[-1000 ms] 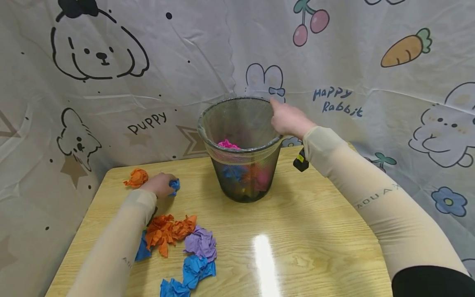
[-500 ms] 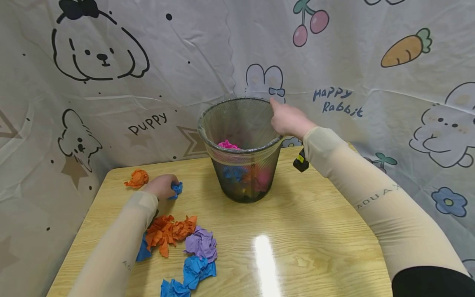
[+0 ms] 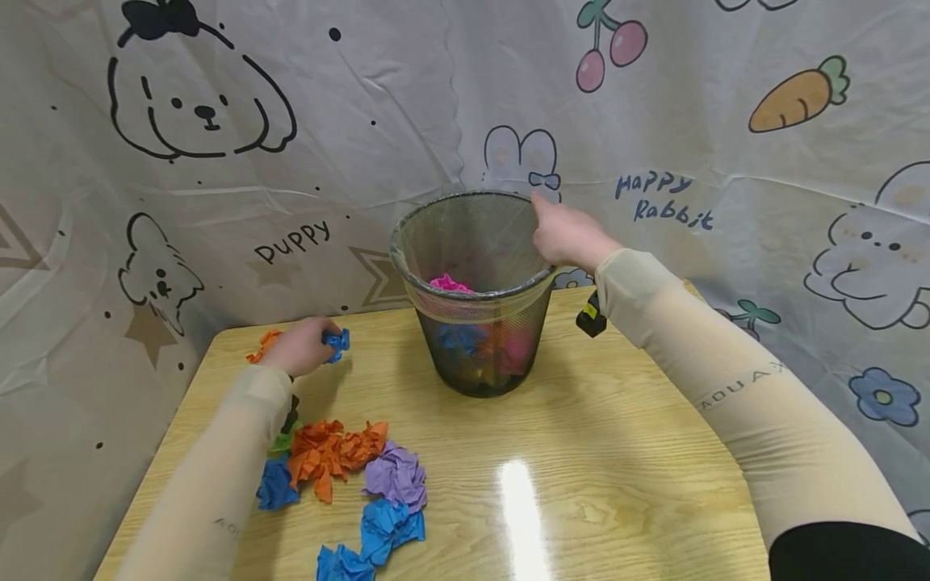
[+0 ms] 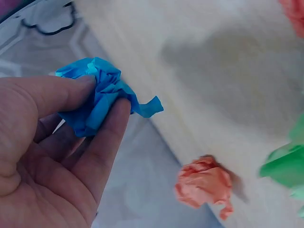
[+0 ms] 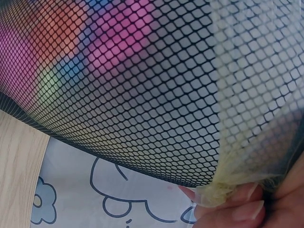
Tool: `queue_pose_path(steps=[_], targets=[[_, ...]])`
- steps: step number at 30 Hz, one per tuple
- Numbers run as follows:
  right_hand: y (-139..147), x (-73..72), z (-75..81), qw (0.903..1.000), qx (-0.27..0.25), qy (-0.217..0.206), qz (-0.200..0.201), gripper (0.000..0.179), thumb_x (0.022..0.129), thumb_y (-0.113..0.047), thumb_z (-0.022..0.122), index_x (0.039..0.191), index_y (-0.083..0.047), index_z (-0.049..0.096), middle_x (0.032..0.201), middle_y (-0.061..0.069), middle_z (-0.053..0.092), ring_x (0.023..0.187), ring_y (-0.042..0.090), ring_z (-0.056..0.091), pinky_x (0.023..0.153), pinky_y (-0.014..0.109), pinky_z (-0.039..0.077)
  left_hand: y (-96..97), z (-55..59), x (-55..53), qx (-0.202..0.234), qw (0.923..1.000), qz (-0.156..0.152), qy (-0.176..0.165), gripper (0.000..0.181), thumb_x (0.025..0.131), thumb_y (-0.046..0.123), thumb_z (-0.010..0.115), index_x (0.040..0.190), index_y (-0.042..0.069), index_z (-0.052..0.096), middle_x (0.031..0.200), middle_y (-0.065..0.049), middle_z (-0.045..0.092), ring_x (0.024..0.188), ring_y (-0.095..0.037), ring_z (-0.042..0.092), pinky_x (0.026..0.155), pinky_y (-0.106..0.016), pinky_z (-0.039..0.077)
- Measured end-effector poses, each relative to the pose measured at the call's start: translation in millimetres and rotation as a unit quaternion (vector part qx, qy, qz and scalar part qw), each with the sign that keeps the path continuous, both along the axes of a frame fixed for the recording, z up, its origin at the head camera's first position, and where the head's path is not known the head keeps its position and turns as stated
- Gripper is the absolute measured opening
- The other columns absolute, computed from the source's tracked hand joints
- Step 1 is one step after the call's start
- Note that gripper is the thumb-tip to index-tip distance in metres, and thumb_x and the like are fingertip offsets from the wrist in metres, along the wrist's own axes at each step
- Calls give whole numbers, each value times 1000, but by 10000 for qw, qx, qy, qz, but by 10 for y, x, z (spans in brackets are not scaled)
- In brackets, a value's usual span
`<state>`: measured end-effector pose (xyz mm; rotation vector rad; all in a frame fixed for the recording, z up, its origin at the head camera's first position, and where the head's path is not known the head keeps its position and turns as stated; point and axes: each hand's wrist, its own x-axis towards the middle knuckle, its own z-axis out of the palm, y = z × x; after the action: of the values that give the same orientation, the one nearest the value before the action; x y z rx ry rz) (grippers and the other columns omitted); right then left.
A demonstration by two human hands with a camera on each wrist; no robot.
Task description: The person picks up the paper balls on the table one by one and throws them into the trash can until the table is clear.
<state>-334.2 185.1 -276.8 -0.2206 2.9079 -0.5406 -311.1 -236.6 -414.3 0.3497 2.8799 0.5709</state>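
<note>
My left hand [image 3: 299, 345] pinches a crumpled blue paper ball [image 4: 97, 92] between thumb and fingers, lifted over the table's back left part. Partly behind that hand lies an orange paper ball [image 4: 203, 183]. A black mesh wastebasket [image 3: 483, 343] with a thin clear yellowish liner stands upright at the back middle. My right hand [image 3: 570, 234] grips its right rim, and in the right wrist view the fingers hold the gathered liner [image 5: 216, 190] there. Inside the basket are several crumpled papers, with a pink one [image 3: 450, 283] on top.
Nearer me on the wooden table [image 3: 581, 452] lie orange papers [image 3: 334, 453], a purple ball [image 3: 396, 476], blue papers [image 3: 385, 528], another blue one [image 3: 277, 484] and a green one [image 3: 282, 442] partly under the left wrist. A printed cloth [image 3: 407, 97] hangs behind.
The left hand, holding the blue paper ball, has risen from the table and moved slightly back and left, now partly covering the orange ball. My right hand stays on the rim.
</note>
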Motion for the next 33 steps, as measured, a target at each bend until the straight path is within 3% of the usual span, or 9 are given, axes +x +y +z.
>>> queue_pose_path(steps=[3, 6, 10, 13, 20, 27, 33], targets=[[2, -1, -1, 10000, 12, 23, 23, 72, 103, -9, 30, 164, -10, -8, 167, 19, 21, 124, 34, 50, 105, 47, 42, -9, 105, 7, 276, 9994, -27, 189, 36, 95, 2, 58, 130, -9, 61, 128, -30, 61, 107, -41, 62, 89, -56, 52], [0, 0, -3, 10000, -16, 21, 16, 72, 103, -9, 30, 164, -10, -8, 166, 20, 24, 102, 33, 56, 93, 46, 47, -6, 203, 18, 439, 9986, -32, 309, 37, 96, 4, 57, 131, -9, 61, 130, -30, 60, 111, -43, 61, 92, -58, 51], [4, 2, 0, 10000, -26, 35, 2, 71, 104, -10, 30, 164, -11, -8, 165, 20, 26, 79, 30, 53, 84, 44, 48, 35, 340, 33, 602, 9970, 68, 491, 38, 100, 7, 55, 134, -8, 60, 130, -29, 60, 107, -40, 62, 90, -55, 51], [9, -5, -3, 10000, 15, 56, 5, 71, 104, -10, 30, 164, -10, -8, 165, 20, 25, 76, 28, 51, 85, 43, 48, 84, 456, 54, 759, 9947, 151, 671, 37, 102, 8, 54, 136, -5, 60, 131, -27, 61, 103, -37, 62, 84, -50, 51], [-5, -17, -11, 10000, 43, 71, -23, 71, 103, -9, 31, 165, -9, -6, 162, 21, 34, 62, 22, 43, 73, 43, 48, 229, 712, 106, 977, 9876, 160, 1222, 36, 103, 11, 55, 137, -1, 60, 130, -24, 63, 100, -34, 65, 80, -49, 53], [-3, -12, -4, 10000, -14, 69, -5, 71, 103, -9, 30, 165, -9, -6, 164, 21, 28, 76, 28, 52, 82, 44, 48, 414, 962, 185, 1325, 9783, 80, 1591, 35, 104, 11, 54, 137, 3, 60, 130, -18, 63, 103, -31, 65, 75, -44, 53], [-14, -1, 0, 10000, -15, 37, -18, 71, 105, -10, 29, 165, -11, -8, 161, 23, 34, 59, 20, 43, 69, 42, 48, 574, 1175, 216, 1439, 9691, 24, 2004, 34, 106, 15, 53, 138, 7, 62, 130, -13, 65, 100, -28, 66, 74, -43, 50]])
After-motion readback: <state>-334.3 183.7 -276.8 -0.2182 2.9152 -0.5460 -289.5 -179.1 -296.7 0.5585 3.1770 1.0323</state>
